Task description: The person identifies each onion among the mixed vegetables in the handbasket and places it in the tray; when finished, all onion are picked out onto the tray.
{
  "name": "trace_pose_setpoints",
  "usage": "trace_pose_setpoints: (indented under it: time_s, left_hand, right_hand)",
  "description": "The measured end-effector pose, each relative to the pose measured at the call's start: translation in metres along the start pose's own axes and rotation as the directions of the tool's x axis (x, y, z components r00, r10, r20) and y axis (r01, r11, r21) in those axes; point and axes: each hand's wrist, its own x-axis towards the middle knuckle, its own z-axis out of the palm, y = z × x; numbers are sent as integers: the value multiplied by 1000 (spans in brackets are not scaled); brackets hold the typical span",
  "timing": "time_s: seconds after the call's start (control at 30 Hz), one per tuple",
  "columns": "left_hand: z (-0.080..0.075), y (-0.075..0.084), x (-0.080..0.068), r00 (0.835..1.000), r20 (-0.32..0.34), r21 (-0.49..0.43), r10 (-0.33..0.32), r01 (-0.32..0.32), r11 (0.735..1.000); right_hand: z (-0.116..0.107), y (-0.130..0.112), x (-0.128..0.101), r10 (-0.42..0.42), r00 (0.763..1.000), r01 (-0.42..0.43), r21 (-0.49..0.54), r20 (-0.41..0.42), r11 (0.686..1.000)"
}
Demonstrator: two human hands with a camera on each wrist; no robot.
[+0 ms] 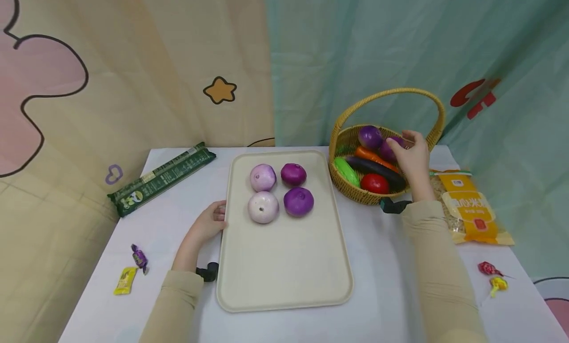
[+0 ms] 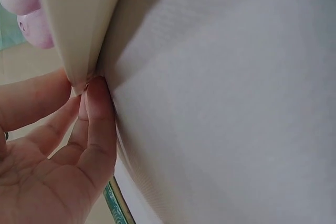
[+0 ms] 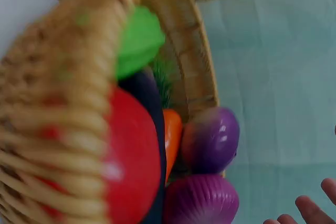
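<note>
My left hand (image 1: 208,222) pinches the left rim of a cream tray (image 1: 284,269), thumb on top and fingers underneath in the left wrist view. Two pale onions, the nearer one (image 1: 263,207) and the farther one (image 1: 263,177), stand on the tray beside two purple onions (image 1: 299,202). Over the right side of a wicker basket (image 1: 353,195), my right hand (image 1: 417,158) hovers with spread fingers. Nearest to it is a purple onion (image 3: 202,200), apart from the fingertips (image 3: 310,211) in the right wrist view. Another purple onion (image 1: 370,137) lies behind it.
In the basket are also a carrot (image 1: 371,155), an eggplant (image 1: 378,170), a tomato (image 1: 375,183) and a green vegetable (image 1: 346,171). A yellow bag (image 1: 473,207) and lollipops (image 1: 498,285) lie right; a green packet (image 1: 162,180) and candies (image 1: 125,281) lie left.
</note>
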Motion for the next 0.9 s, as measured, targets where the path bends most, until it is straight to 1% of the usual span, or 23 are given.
trace_pose_setpoints:
  time_s: [0.1, 0.23, 0.4, 0.5, 0.7, 0.77, 0.9]
  left_hand:
    - [1, -1, 0, 1000, -4, 9, 7, -7, 1000]
    - [3, -3, 0, 1000, -10, 26, 6, -6, 1000]
    - [3, -3, 0, 1000, -14, 19, 7, -6, 1000]
    - [3, -5, -1, 1000, -17, 11, 8, -8, 1000]
    - [4, -6, -1, 1000, -21, 3, 3, -3, 1000]
    - [5, -6, 0, 1000, -19, -2, -5, 5, 1000]
    - [5, -5, 0, 1000, -16, -15, -12, 12, 1000]
  right_hand:
    - [-1, 3, 17, 40, 999, -40, 2, 4, 999]
    - [4, 9, 34, 94, 995, -94, 2, 43, 996]
    - [13, 21, 45, 164, 983, -166, 13, 83, 986]
    - [17, 26, 47, 183, 978, -184, 2, 100, 983]
    - [22, 30, 49, 178, 978, -170, -79, 110, 982]
    - [22, 32, 50, 164, 981, -150, -126, 107, 981]
    - [24, 36, 51, 135, 985, -115, -183, 105, 976]
